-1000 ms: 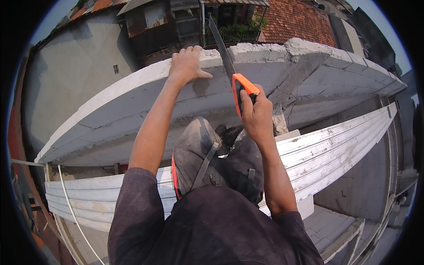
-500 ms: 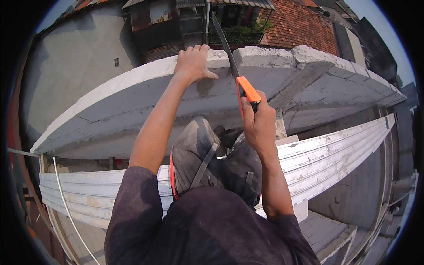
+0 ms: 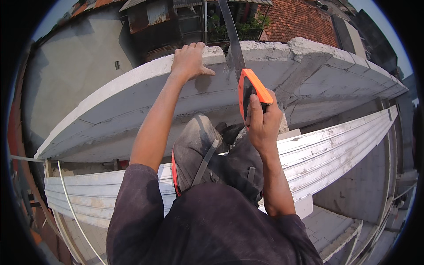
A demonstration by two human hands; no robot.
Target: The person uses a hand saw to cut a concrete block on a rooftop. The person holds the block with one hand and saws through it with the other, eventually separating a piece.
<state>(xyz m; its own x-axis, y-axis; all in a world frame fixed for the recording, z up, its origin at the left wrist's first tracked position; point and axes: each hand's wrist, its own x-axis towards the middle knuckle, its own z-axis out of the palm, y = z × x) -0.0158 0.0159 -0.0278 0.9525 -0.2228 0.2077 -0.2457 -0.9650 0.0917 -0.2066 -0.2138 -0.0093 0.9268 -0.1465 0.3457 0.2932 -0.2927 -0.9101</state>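
My right hand (image 3: 265, 119) is wrapped round the orange and black handle of a hand saw (image 3: 235, 42). The saw's long grey blade points away from me, up past the wall's top edge. It stands in or right beside a narrow gap in the pale block wall (image 3: 145, 88); how deep it sits there I cannot tell. To the left of the gap, my left hand (image 3: 190, 62) rests on the top of the wall. Its fingers lie over the far edge and its thumb is stretched out along the near face.
White ribbed planks (image 3: 327, 150) run crosswise below and behind my legs. A rough mortar column (image 3: 304, 66) joins the wall on the right. A thin white pipe (image 3: 70, 203) leans at the lower left. Beyond the wall are tiled roofs (image 3: 300, 22) and a grey rendered wall (image 3: 79, 57).
The saw and my right hand have shifted slightly right and the blade shows at a different tilt and height. My left hand keeps its place on the wall. The view has moved a little.
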